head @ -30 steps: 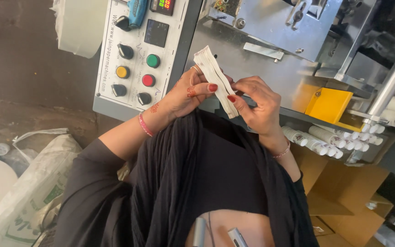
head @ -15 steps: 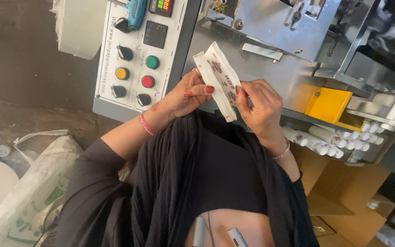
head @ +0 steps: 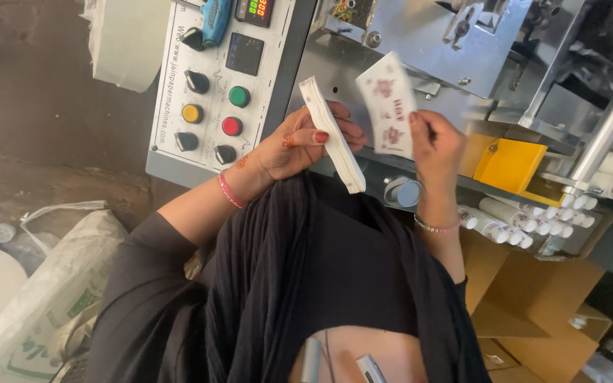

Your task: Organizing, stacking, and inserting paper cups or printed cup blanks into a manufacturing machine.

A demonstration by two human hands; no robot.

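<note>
A worker's left hand grips a thick stack of white paper blanks, thumb pressed over its near face and fingers wrapped behind, the stack tilted with its layered edges showing as fine lines. The right hand pinches a single printed blank held just apart from the stack, a flat, slightly curved sheet of white paper with dark red motifs. Both pieces are raised in front of a metal machine rather than resting on any surface.

Behind the hands stands a pale grey control panel with a column of round knobs and buttons in black, amber, green and red, and a small lit digital display at the top. To its right runs a brushed steel housing with bolts and brackets, a yellow plastic tray and a polished steel rod. Below the tray lie rows of what appear to be rolled white paper cups, though the angle makes their form hard to confirm. Brown cardboard boxes sit underneath. At left, a large roll of white material hangs by the panel, and a woven plastic sack slumps on the dark, grimy floor.
</note>
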